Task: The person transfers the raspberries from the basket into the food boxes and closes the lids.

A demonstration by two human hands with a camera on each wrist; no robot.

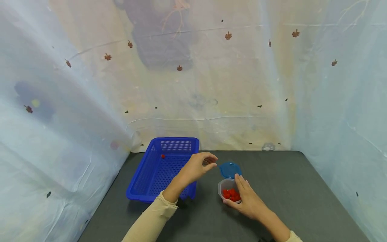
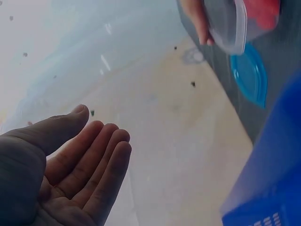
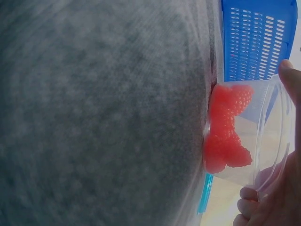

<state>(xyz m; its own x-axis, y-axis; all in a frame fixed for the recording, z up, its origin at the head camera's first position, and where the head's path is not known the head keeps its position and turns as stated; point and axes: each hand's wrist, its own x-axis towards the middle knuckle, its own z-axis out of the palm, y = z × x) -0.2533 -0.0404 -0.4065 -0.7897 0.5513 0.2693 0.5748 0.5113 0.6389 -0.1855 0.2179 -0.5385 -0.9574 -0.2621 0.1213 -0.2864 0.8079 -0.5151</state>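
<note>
A clear plastic container [image 1: 223, 185] stands on the table with several red raspberries [image 1: 231, 195] piled at its bottom. My right hand [image 1: 248, 200] holds it from the right, thumb at the near side of the rim and fingers at the far side. In the right wrist view the raspberries [image 3: 228, 129] show through the container's wall. My left hand [image 1: 196, 167] hovers by the right edge of the blue basket [image 1: 142, 178], its fingers loosely bent and nothing in them. One raspberry [image 1: 163, 156] lies in the basket toward its back. Behind the container lies a blue lid [image 1: 230, 169].
The dark grey table [image 1: 302, 198] extends to the right of the container. A patterned curtain [image 1: 229, 84] hangs behind it and along both sides. The basket's raised walls stand left of the container, and my left forearm crosses its front right corner.
</note>
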